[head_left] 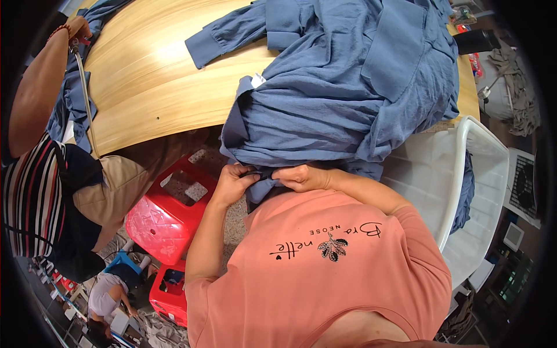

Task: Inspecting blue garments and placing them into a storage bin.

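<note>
Garments (325, 110) of crinkled slate-blue cloth are hanging over the near edge of the pale wood-grain table (168, 95). From afar I'm seeing the bare left hand (234, 182) and bare right hand (304, 177) pinching a low fold. I'm judging them limp, lightish, hardly slippery, and favouring grips along doubled edges.

Two hands of the wearer are counted: one left hand (235, 183), one right hand (301, 177). One wooden table (174, 95) is seen, plus one white bin (488, 191). Two red stools (159, 227) and one blue stool (119, 263) are counted. Two other people (35, 200) are visible. Blue garments (313, 110) can't be counted exactly; layers are overlapped.
</note>
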Available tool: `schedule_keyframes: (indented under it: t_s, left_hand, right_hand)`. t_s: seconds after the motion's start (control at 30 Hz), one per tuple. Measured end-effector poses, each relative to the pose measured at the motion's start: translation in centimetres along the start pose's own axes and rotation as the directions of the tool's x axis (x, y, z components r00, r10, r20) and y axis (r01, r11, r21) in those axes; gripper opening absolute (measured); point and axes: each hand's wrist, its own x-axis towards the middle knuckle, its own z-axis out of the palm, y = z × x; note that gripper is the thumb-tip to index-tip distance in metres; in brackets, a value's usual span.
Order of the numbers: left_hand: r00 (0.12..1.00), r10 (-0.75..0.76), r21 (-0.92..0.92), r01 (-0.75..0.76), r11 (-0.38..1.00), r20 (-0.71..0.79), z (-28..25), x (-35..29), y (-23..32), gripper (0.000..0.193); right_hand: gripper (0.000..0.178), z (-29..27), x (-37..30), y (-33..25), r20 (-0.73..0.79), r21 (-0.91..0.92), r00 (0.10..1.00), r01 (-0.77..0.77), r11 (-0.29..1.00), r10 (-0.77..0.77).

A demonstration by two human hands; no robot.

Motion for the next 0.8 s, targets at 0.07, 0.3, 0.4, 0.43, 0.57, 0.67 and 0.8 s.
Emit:
schedule_keyframes:
  t_s: [0.07, 0.3, 0.4, 0.43, 0.57, 0.67, 0.8]
  left_hand:
    - [0.998, -0.058, -0.015, 0.059, 0.998, 0.035, 0.0, -0.2, 0.2, 0.015]
    - [0.996, -0.085, -0.051, 0.086, 0.995, 0.014, 1.8, -0.8, 0.4, 0.014]
    - [0.993, -0.122, 0.015, 0.122, 0.992, -0.012, 2.3, -0.8, 0.5, 0.015]
    - [0.993, -0.107, 0.078, 0.111, 0.991, -0.043, 2.4, -0.7, 0.6, 0.016]
    - [0.989, -0.128, 0.065, 0.133, 0.989, -0.072, 3.0, -0.6, 1.0, 0.015]
    - [0.999, -0.009, -0.104, 0.005, 0.995, -0.038, 3.1, -0.3, 1.2, 0.026]
    - [0.997, 0.006, -0.123, -0.016, 0.992, -0.08, 3.2, 0.1, 1.1, 0.042]
  right_hand:
    - [0.02, -0.2, -0.1, -0.2, 0.01, 0.054, 1.0, 0.007, 0.999, -0.007]
    - [0.022, -0.2, 0.2, -0.7, 0.026, 0.11, 1.0, 0.002, 0.994, -0.004]
    - [0.024, -0.2, 0.4, -0.9, 0.013, 0.147, 1.0, 0.008, 0.989, -0.01]
    - [0.021, -0.3, 0.2, -1.0, 0.06, 0.169, 0.995, -0.085, 0.982, 0.076]
    - [0.018, -0.4, 0.8, -1.0, 0.021, -0.092, 0.989, 0.144, 0.985, -0.143]
    - [0.021, -0.5, 1.1, -0.9, 0.05, -0.038, 0.977, 0.207, 0.977, -0.206]
    - [0.023, -0.6, 1.4, -0.8, 0.026, -0.042, 0.962, 0.271, 0.962, -0.27]
